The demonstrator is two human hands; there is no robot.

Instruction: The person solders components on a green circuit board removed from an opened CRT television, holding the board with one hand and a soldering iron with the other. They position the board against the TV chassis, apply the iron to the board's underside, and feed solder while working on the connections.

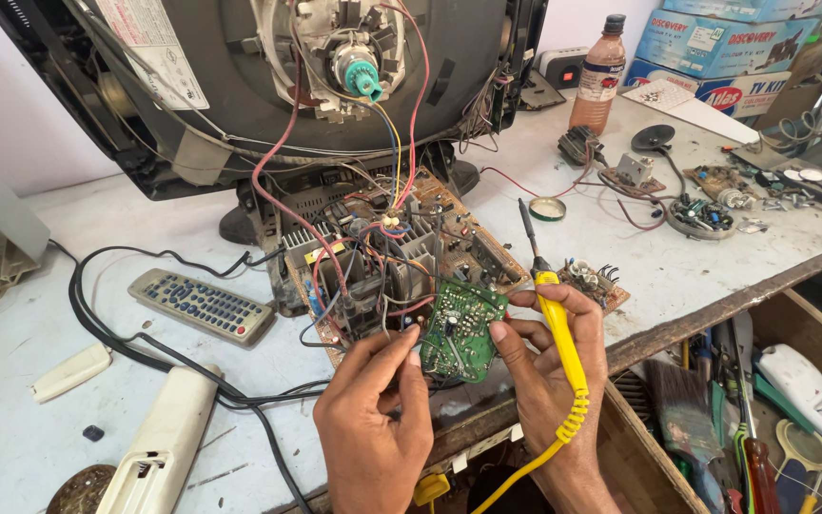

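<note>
The small green circuit board (463,330) was held up just in front of the brown television chassis board (401,252), between both hands. The left hand (373,419) had its thumb and forefinger pinched closed at the green board's lower left edge, where thin wires ran into it. The right hand (549,366) was curled around a yellow-handled soldering iron (558,338), its thumb pressed against the green board's right edge; the iron's dark tip pointed up and away, past the chassis board's right side, and its yellow coiled cord (563,428) trailed down below the wrist. Behind the chassis board stood the opened picture tube (335,67), red and yellow wires dropping from its neck into the board. Left of the chassis board a grey remote control (204,306) lay on the white desk (40,447) among black cables. Right of it, a small roll of solder (547,208) and a brown bottle (598,76) sat farther back on the desk
</note>
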